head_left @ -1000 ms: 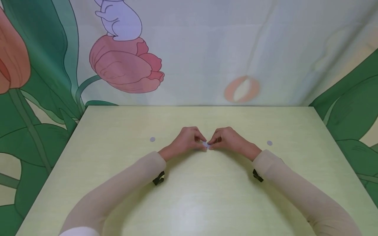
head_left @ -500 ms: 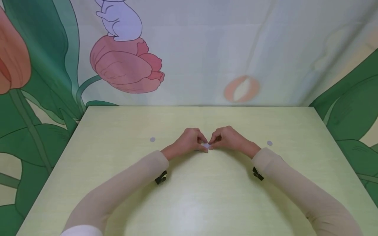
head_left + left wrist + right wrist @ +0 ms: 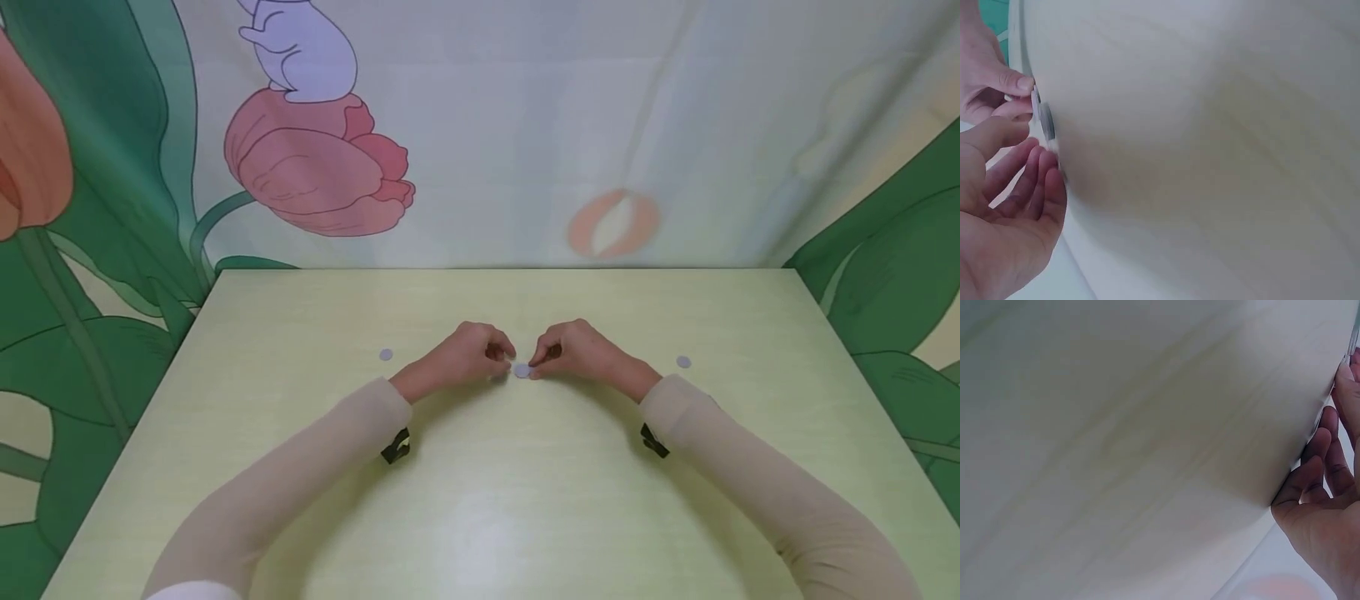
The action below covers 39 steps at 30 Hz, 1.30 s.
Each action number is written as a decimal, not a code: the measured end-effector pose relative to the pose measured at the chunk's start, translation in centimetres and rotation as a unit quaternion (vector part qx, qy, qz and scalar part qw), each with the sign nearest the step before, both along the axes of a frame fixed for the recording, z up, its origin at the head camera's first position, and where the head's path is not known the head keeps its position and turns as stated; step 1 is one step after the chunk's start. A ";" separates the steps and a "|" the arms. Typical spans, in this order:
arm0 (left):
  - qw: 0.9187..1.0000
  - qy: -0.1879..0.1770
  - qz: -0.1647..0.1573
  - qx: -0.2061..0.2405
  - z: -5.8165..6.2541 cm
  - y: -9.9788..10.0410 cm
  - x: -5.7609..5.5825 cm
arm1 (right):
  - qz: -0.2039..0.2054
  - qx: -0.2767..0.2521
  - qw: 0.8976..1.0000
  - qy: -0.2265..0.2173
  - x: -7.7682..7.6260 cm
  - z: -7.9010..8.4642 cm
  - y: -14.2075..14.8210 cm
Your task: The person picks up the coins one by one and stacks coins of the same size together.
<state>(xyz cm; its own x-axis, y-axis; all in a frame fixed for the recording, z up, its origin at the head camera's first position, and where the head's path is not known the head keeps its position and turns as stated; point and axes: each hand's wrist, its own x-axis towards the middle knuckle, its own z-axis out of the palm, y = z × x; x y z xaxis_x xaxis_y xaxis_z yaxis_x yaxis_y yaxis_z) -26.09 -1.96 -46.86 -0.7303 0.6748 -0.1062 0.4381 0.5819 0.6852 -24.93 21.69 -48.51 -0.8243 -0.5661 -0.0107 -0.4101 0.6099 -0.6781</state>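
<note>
In the head view a small, thin, pale lilac disc [image 3: 521,371] is between the two hands, over the middle of the table. My right hand [image 3: 576,348] pinches its right edge between thumb and fingertips. In the left wrist view that disc [image 3: 1036,102] stands edge-on at the right hand's thumb, and a greyer round shape [image 3: 1047,120] shows right beside it. My left hand [image 3: 468,352] is just left of the disc, thumb and fingers loosely bent with a gap between them and nothing held. The right wrist view shows the right hand [image 3: 1329,500] at the frame's edge, its grip mostly hidden.
One similar pale disc [image 3: 386,354] lies on the table left of the left hand, another [image 3: 683,362] right of the right hand. The pale wooden table [image 3: 480,492] ends at the back against a curtain [image 3: 487,133] printed with flowers.
My left hand first moved slightly toward the right with its fingertips at the disc, then let go and drew back left. The right hand keeps its pinch, almost unmoved.
</note>
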 end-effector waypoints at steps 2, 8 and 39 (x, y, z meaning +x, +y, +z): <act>1.000 0.000 -0.004 -0.001 0.1 -0.2 -0.1 | -0.002 -0.001 1.000 -0.001 0.1 0.2 0.0; 0.999 0.000 -0.034 -0.010 0.2 -0.1 -0.1 | 0.003 0.002 1.000 0.003 -0.1 0.1 0.0; 0.998 0.044 -0.036 -0.037 -0.6 1.1 -0.3 | 0.021 0.027 0.999 -0.014 1.0 1.5 0.2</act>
